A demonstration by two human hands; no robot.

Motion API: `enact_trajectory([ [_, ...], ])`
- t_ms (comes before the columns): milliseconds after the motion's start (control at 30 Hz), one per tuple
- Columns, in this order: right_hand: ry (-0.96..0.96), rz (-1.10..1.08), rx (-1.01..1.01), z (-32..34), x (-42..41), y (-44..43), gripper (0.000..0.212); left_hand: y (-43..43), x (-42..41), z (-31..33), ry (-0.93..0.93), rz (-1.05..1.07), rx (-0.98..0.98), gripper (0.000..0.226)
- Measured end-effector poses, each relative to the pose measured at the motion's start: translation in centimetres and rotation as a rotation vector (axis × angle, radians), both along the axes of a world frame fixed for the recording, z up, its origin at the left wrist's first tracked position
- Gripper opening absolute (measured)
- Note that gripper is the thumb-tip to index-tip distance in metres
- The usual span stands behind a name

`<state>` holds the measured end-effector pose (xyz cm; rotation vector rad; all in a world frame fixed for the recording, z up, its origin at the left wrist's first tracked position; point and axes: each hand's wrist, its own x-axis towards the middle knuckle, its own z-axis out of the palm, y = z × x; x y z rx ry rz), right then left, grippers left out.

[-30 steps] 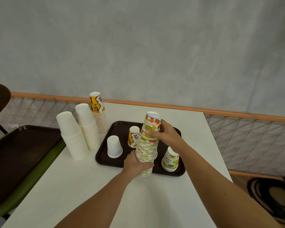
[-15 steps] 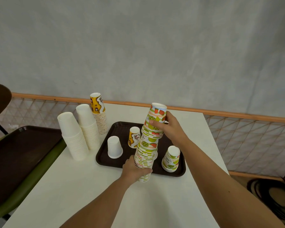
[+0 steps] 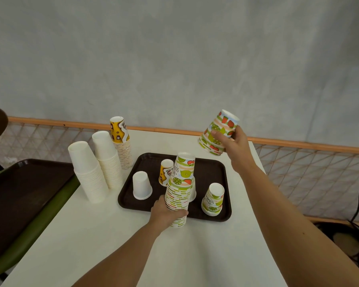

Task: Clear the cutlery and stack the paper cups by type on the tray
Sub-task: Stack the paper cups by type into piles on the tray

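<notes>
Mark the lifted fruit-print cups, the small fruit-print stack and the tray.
lifted fruit-print cups (image 3: pixel 222 124), head view, printed side wall.
small fruit-print stack (image 3: pixel 213 198), head view, top cup's side.
tray (image 3: pixel 209 168), head view, bare far floor.

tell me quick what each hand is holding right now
Left hand: closed, gripping the lower part of the tall fruit-print cup stack.
Right hand: closed, holding the short fruit-print cup stack tilted in the air.

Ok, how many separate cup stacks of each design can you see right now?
White stacks: 3 clear, maybe a fourth hidden behind the held one
Yellow stacks: 2
Fruit-print stacks: 3, one gripped by left hand, one by right hand
Total: 8 clear
</notes>
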<state>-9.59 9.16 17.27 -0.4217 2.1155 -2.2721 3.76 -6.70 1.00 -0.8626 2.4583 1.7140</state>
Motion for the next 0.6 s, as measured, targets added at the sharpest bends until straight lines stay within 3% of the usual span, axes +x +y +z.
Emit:
enact_trajectory([
  [367,-0.059,-0.072,0.411,-9.4,1.8,2.1,0.051,0.6,-0.7,0.3,0.017,0.013,0.033,0.08],
  [600,-0.118,-0.047,0.466,-12.4,2.1,2.3,0.059,0.8,-0.6,0.8,0.028,0.019,0.04,0.076],
])
